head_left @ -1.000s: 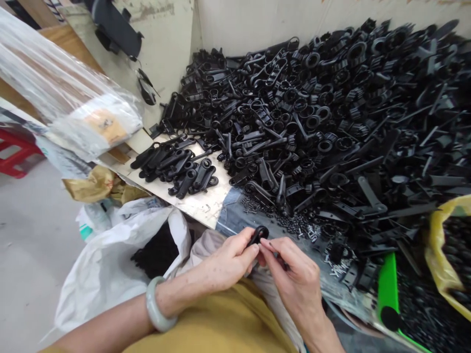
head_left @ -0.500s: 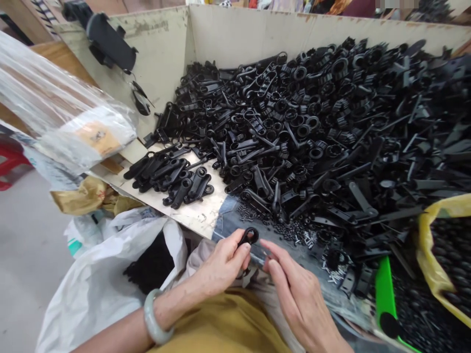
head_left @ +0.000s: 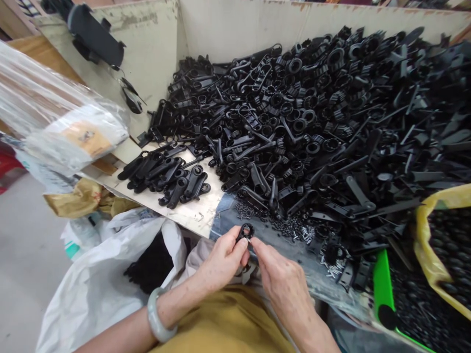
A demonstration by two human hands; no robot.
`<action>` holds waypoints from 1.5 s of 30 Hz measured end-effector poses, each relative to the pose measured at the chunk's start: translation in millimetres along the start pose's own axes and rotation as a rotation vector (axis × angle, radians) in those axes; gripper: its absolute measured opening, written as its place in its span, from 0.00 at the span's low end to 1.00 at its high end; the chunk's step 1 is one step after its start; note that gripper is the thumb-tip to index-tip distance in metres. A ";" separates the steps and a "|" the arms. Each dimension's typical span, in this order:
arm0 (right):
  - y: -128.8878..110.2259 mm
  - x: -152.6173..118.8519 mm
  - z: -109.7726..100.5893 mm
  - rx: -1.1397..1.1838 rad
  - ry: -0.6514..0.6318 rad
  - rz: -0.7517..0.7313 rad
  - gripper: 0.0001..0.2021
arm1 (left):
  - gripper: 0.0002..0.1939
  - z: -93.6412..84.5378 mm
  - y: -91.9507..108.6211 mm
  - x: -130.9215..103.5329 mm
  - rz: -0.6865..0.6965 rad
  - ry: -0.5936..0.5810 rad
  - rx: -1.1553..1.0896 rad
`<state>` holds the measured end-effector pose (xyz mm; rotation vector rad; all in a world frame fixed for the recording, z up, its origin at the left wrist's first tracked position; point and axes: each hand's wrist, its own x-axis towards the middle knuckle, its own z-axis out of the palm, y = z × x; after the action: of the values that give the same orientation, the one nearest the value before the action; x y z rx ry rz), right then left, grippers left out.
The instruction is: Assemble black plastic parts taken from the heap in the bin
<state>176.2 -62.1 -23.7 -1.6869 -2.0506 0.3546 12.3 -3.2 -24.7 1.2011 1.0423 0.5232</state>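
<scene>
Between the thumb and fingers of my left hand (head_left: 222,257) is a black plastic part (head_left: 246,230) with a ring-shaped end pointing up. My right hand (head_left: 281,269) is closed in a pinch at the right side of that ring; a tiny light-coloured bit shows at its fingertips, too small to name. Beyond both hands, small black pieces (head_left: 285,225) and silver pins (head_left: 305,234) lie on a grey-blue cloth (head_left: 224,213). Left of them, a group of black arm-shaped parts (head_left: 165,174) rests on the pale board (head_left: 191,215).
A large heap of black parts (head_left: 294,117) fills the walled bin. At right are a green piece (head_left: 383,284) and a yellow-rimmed bag (head_left: 423,245) of black pieces. A white sack (head_left: 84,289) stands lower left, below plastic wrap (head_left: 62,117).
My right hand has moved left, its fingertips now meeting the ring of the black part. The view has shifted slightly downward.
</scene>
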 end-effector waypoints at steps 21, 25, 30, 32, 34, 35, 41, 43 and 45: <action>14.2 15.4 -78.1 0.408 -0.289 0.217 0.14 | 0.23 -7.3 2.7 -2.5 -0.034 0.034 0.005; 70.0 32.3 -129.0 0.113 0.198 0.422 0.17 | 0.36 -5.0 19.7 -12.3 -0.154 0.218 -0.153; 115.6 80.1 -151.1 -0.533 0.235 0.385 0.14 | 0.24 4.9 41.2 -6.3 -0.219 0.031 -0.387; 119.6 88.6 -153.9 -0.553 0.188 0.350 0.10 | 0.20 5.8 46.8 -2.3 -0.241 -0.078 -0.520; 114.7 87.8 -154.2 -0.511 0.217 0.301 0.10 | 0.19 4.4 49.4 1.3 -0.288 -0.163 -0.681; 108.8 84.3 -152.6 -0.510 0.312 0.239 0.11 | 0.19 3.3 49.5 3.1 -0.297 -0.191 -0.747; 37.1 41.9 -99.0 -0.212 0.372 -0.385 0.15 | 0.15 2.7 48.9 6.6 -0.302 -0.157 -0.906; 17.2 29.7 -70.9 -0.119 0.306 -0.549 0.16 | 0.15 4.6 52.1 3.1 -0.344 -0.144 -0.935; 6.7 21.5 -47.2 -0.069 0.299 -0.577 0.17 | 0.11 6.1 55.7 -1.8 -0.385 -0.084 -0.945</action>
<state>202.4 -44.0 17.8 -1.0299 -2.2104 -0.1513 26.8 10.4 27.7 0.1783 0.7682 0.5542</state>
